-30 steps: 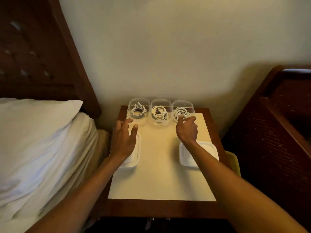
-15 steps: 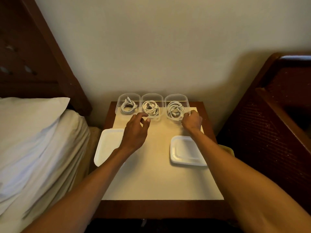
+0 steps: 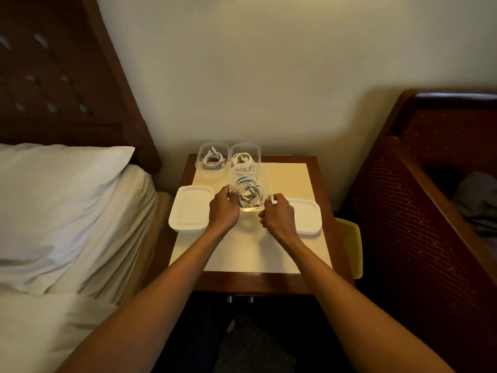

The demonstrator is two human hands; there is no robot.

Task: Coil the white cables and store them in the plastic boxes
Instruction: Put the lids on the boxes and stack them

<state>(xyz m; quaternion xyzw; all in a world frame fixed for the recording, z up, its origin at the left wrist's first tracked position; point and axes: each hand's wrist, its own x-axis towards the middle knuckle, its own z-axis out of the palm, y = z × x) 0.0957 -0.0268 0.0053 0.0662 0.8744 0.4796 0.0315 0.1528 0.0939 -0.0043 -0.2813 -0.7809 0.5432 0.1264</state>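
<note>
Holding clear box (image 3: 251,209) between left hand (image 3: 224,210), right hand (image 3: 278,215); cable (image 3: 248,193) inside.

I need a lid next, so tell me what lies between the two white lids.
In the head view: a clear plastic box holding a coiled white cable, gripped by the left hand and right hand.

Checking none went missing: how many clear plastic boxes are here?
3. The back-left clear plastic box and the back-middle box stand at the rear; the third box is held between the left hand and right hand.

no legible text, labels or numbers
</note>
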